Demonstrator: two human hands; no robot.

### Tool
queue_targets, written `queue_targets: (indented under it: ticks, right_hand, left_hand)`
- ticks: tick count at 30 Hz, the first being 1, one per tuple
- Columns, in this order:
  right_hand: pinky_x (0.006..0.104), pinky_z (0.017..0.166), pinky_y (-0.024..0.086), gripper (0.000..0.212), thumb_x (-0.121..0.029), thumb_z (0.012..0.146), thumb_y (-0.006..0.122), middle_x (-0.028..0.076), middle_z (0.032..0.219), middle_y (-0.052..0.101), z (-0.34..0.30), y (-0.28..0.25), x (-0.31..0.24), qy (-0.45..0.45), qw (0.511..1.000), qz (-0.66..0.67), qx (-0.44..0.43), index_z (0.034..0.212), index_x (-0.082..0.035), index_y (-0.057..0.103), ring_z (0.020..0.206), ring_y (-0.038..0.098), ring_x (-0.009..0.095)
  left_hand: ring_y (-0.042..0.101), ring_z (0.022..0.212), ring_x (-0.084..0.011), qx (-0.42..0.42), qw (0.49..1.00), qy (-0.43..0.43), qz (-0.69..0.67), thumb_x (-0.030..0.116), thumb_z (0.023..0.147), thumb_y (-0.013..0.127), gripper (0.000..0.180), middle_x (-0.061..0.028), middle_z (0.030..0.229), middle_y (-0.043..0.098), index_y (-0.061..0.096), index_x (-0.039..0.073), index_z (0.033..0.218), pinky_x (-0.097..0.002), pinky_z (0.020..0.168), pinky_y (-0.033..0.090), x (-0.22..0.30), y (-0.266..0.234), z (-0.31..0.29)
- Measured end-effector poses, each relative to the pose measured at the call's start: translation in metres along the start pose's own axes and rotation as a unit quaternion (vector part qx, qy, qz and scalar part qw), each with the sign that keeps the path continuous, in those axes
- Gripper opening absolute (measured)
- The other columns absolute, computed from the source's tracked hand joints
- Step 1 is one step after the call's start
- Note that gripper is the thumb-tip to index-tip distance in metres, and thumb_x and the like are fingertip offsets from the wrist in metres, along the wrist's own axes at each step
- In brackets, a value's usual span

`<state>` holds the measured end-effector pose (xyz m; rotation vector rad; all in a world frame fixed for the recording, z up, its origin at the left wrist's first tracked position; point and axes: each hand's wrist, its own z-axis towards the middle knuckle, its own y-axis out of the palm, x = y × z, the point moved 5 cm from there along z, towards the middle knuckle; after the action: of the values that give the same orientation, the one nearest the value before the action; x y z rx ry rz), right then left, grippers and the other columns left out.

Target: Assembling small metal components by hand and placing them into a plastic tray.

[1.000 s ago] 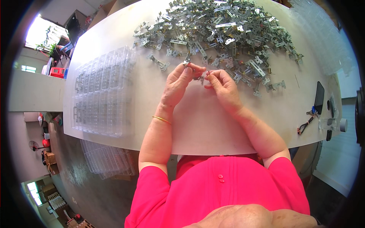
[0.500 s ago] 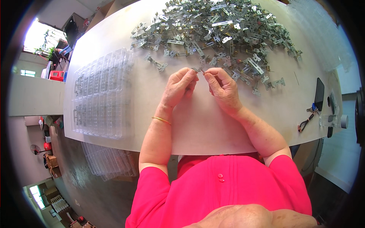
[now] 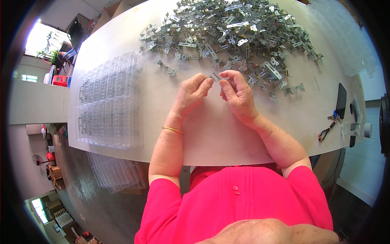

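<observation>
Over the middle of the table, my left hand (image 3: 192,92) pinches a small grey metal bracket (image 3: 215,76) between thumb and fingers. My right hand (image 3: 239,96) closes on the other end of the same bracket with thumb and index finger. Much of the piece is hidden by the fingertips. Just beyond my hands spreads a big heap of similar metal brackets (image 3: 231,38), some with brass-coloured parts. One loose bracket (image 3: 166,67) lies apart from the heap, up and left of my left hand.
Stacked clear plastic trays (image 3: 107,105) with metal pieces in their slots stand on the table (image 3: 211,138) at the left. More clear trays (image 3: 115,173) are below the table edge. A black phone (image 3: 341,101), keys (image 3: 334,117) and a clear bottle (image 3: 355,129) lie at the right.
My fingers have shifted slightly on the bracket, and more of it shows between them. My right index finger is raised a little. The heap and trays look unchanged.
</observation>
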<state>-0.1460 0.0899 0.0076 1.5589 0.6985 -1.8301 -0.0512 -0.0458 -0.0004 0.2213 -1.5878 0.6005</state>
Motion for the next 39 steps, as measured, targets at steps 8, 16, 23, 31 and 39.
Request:
queue_targets:
  ticks: [8, 16, 23, 31, 39]
  right_hand:
    - [0.0228, 0.062, 0.045, 0.007, -0.009, 0.096, 0.064, 0.0, 0.085, 0.058, 0.001, -0.003, 0.0, -0.071, 0.994, -0.076, 0.026, 0.103, -0.005, 0.063, 0.071, 0.054, 0.006]
    - [0.0199, 0.065, 0.042, 0.008, -0.008, 0.095, 0.067, -0.001, 0.092, 0.055, 0.004, -0.01, -0.002, -0.135, 0.986, -0.029, 0.095, 0.102, -0.006, 0.065, 0.073, 0.049, 0.004]
    - [0.0196, 0.059, 0.038, 0.006, -0.012, 0.098, 0.064, -0.009, 0.076, 0.052, 0.0, -0.002, 0.008, 0.014, 0.998, 0.039, 0.041, 0.101, -0.006, 0.065, 0.068, 0.045, 0.001]
    - [0.0204, 0.057, 0.038, 0.008, -0.013, 0.098, 0.064, -0.008, 0.073, 0.051, 0.002, -0.002, 0.007, 0.014, 0.999, -0.002, 0.034, 0.1, -0.005, 0.066, 0.067, 0.044, 0.002]
    - [0.0221, 0.056, 0.038, 0.009, -0.014, 0.098, 0.065, -0.006, 0.07, 0.052, 0.003, -0.004, 0.013, 0.018, 0.999, -0.032, 0.038, 0.098, -0.005, 0.066, 0.064, 0.044, 0.003]
  left_hand:
    - [0.045, 0.061, -0.0058, -0.011, 0.99, 0.083, 0.114, 0.021, 0.098, 0.065, 0.023, 0.0019, 0.065, 0.051, 0.061, 0.002, 0.085, -0.025, 0.054, 0.039, 0.004, 0.003, -0.001]
    - [0.043, 0.056, -0.0051, -0.065, 0.993, -0.022, -0.094, 0.028, 0.101, 0.06, 0.03, 0.0027, 0.064, 0.051, 0.062, 0.004, 0.084, -0.0225, 0.049, 0.035, 0.0, 0.013, -0.003]
    - [0.037, 0.045, -0.0057, -0.041, 0.95, -0.101, -0.291, 0.032, 0.103, 0.054, 0.032, -0.0002, 0.065, 0.053, 0.061, 0.005, 0.086, -0.0208, 0.041, 0.028, -0.006, -0.003, 0.001]
    - [0.037, 0.044, -0.0057, -0.055, 0.955, -0.096, -0.276, 0.032, 0.103, 0.053, 0.032, -0.0004, 0.064, 0.053, 0.061, 0.005, 0.086, -0.0208, 0.041, 0.029, -0.007, -0.003, 0.001]
    - [0.037, 0.048, -0.0043, -0.042, 0.978, -0.07, -0.192, 0.033, 0.103, 0.055, 0.033, 0.0032, 0.062, 0.049, 0.062, 0.006, 0.085, -0.02, 0.044, 0.027, -0.001, -0.006, 0.0]
